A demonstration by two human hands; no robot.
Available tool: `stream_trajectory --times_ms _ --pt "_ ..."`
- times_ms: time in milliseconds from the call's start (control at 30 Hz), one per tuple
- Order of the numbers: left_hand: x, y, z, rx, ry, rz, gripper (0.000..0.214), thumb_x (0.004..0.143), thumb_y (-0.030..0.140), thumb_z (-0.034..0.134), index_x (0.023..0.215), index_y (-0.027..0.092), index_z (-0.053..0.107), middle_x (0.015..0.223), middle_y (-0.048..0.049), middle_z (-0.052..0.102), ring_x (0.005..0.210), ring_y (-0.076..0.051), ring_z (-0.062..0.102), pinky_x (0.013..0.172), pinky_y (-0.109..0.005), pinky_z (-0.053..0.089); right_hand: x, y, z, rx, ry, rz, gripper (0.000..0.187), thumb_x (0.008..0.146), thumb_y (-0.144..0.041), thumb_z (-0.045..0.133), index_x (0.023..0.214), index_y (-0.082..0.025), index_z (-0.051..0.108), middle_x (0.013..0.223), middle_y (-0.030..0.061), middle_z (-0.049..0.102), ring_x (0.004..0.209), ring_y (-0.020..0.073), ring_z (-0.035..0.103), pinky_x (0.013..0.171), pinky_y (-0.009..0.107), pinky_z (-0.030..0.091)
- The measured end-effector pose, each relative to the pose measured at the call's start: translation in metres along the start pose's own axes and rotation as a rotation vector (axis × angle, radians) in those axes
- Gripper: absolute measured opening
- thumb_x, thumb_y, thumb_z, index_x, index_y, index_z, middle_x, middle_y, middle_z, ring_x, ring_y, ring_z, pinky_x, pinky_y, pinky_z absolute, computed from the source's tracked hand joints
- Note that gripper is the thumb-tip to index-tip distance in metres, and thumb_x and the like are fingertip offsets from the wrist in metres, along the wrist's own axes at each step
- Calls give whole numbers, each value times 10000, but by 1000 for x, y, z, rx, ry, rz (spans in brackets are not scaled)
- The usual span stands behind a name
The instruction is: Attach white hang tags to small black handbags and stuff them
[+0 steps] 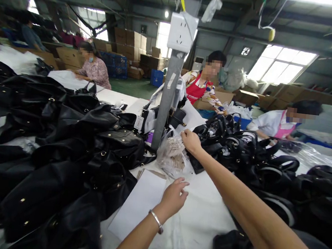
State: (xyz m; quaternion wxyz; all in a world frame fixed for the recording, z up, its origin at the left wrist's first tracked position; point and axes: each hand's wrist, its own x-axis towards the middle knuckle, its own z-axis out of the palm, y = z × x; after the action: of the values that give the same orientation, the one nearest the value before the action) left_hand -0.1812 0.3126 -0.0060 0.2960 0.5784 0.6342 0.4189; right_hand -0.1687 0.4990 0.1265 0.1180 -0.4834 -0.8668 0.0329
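Observation:
My right hand (191,142) reaches across the table, its fingers curled together at the upper right edge of a clear plastic bag (164,165). Inside the bag lie stacked beige pieces (177,151), which look like small cards or tags. Nearer to me, my left hand (175,195) hovers just in front of the bag with its fingers apart and nothing in them. A bracelet circles the left wrist. White paper sheets (137,207) lie on the table left of that hand, with a brownish sheet partly showing beneath them.
Black handbags (55,176) are heaped on the left, and more black bags (257,167) on the right. A grey post (168,92) bearing a power socket (182,32) rises behind the plastic bag. Several people work beyond the white table (204,209). Cardboard boxes (130,42) stand farther back.

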Motion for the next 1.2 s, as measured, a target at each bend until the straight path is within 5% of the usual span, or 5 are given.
stream_trajectory --times_ms 333,533,733,967,1200 --pt "-79 84 -83 -163 332 24 338 846 250 532 1164 189 628 1155 -86 672 883 -176 656 799 -291 525 -131 -4 -127 61 -244 -312 285 888 -321 480 803 -149 690 738 42 717 704 139 611 634 212 362" --pt "-158 140 -82 -205 158 33 571 790 251 622 1341 238 474 1284 -74 602 713 -114 615 700 -252 499 -256 -25 -156 176 -370 -482 311 891 -380 489 803 -157 687 696 37 697 619 123 564 566 219 318" --pt "-264 164 -46 -212 54 -48 232 897 332 478 878 173 646 624 19 573 598 -114 537 588 -213 400 -376 -35 -146 392 -384 -525 235 867 -336 541 792 -180 701 728 32 703 647 128 576 601 224 351" --pt "-382 163 -3 -254 107 -287 292 916 405 460 832 167 607 595 31 522 552 -109 480 568 -222 366 -506 -11 -98 947 -295 -274 289 888 -315 521 1125 -208 647 1082 66 702 947 173 643 870 301 492" --pt "-440 193 43 -271 175 -365 285 922 379 469 965 168 656 564 39 499 545 -110 482 566 -226 387 -610 0 -46 1188 -424 -257 526 830 -180 530 1353 -229 505 1389 87 534 1300 229 480 1133 441 341"
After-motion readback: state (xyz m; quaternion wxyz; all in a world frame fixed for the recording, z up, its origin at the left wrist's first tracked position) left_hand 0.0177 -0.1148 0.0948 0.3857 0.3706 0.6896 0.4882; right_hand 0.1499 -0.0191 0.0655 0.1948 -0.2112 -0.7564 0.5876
